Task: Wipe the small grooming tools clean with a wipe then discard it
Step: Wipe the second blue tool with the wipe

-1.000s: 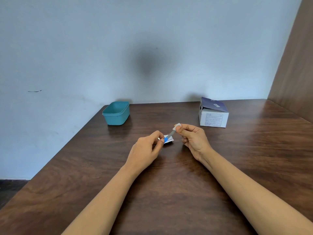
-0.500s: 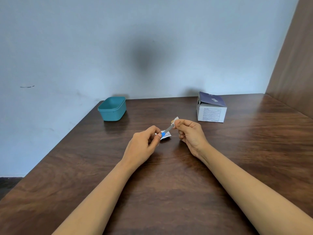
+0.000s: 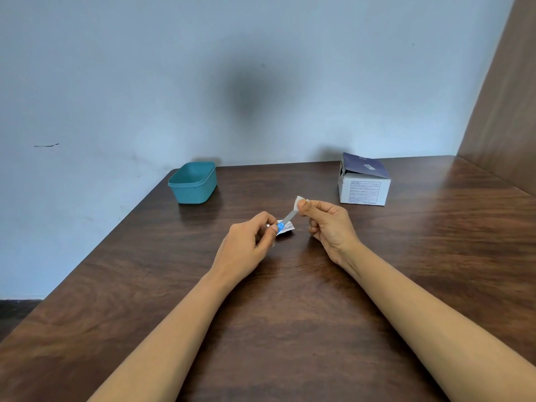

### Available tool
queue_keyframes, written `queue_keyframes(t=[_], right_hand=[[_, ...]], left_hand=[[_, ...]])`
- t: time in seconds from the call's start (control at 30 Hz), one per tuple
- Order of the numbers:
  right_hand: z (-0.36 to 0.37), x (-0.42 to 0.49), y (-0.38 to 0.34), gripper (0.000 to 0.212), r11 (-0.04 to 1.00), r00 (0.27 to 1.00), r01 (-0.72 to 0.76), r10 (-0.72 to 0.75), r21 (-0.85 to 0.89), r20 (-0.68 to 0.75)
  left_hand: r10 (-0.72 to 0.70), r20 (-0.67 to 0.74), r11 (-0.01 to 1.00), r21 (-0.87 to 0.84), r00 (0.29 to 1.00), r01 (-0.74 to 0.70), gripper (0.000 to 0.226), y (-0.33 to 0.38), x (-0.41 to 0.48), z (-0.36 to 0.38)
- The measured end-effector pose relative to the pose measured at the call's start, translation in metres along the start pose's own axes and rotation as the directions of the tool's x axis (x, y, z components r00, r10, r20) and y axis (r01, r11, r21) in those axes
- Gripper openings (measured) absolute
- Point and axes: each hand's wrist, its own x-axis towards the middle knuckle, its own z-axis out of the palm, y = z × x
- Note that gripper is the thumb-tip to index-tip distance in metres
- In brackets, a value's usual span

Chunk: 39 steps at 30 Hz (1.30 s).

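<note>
Mid-frame above the dark wooden counter (image 3: 290,314), the left hand (image 3: 246,245) pinches the blue end of a small metal tool (image 3: 287,219). The right hand (image 3: 330,224), fingers curled, pinches a white wipe (image 3: 298,202) around its tip.

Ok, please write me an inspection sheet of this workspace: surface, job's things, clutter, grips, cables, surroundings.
surface: dark wooden table, glossy.
job's things: file with a blue handle, held above the table; white wipe at its far tip; small sachet lying on the table by the left fingers.
clutter: teal tub at far left, no lid on it; box at far right, top flap ajar.
grips: left hand pinches the file's handle; right hand pinches the wipe on the tip.
cables: nothing seen.
surroundings: pale wall behind; wood panel at right.
</note>
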Motion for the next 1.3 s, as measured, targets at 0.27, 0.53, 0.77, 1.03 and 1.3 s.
queue_keyframes(t=[0.27,0.53,0.77,1.03,1.3], right_hand=[[0.0002,0.0001,0.0017,0.015,0.999,0.997,0.039,-0.039,-0.007,0.061],[0.0000,0.0015,0.0017,0.007,0.999,1.000,0.008,-0.009,0.042,0.023],[0.0000,0.0003,0.0010,0.005,1.000,1.000,0.013,-0.013,0.025,0.016],[-0.0007,0.0009,0.0010,0.007,0.999,0.999,0.033,-0.033,0.007,0.035],[-0.0002,0.0017,0.0024,0.005,1.000,1.000,0.006,-0.006,0.021,0.012]], left_hand=[[0.004,0.008,1.000,0.005,1.000,-0.004,0.010,-0.0005,-0.0003,0.0000],[0.005,0.015,1.000,0.001,1.000,-0.005,0.010,-0.0011,0.0002,0.0003],[0.013,0.024,1.000,0.004,1.000,-0.013,0.010,0.0005,0.0009,-0.0001],[0.009,0.014,1.000,0.021,1.000,-0.010,0.009,0.0005,0.0011,0.0001],[0.015,0.015,1.000,0.009,1.000,-0.016,0.010,-0.0011,0.0010,0.0006]])
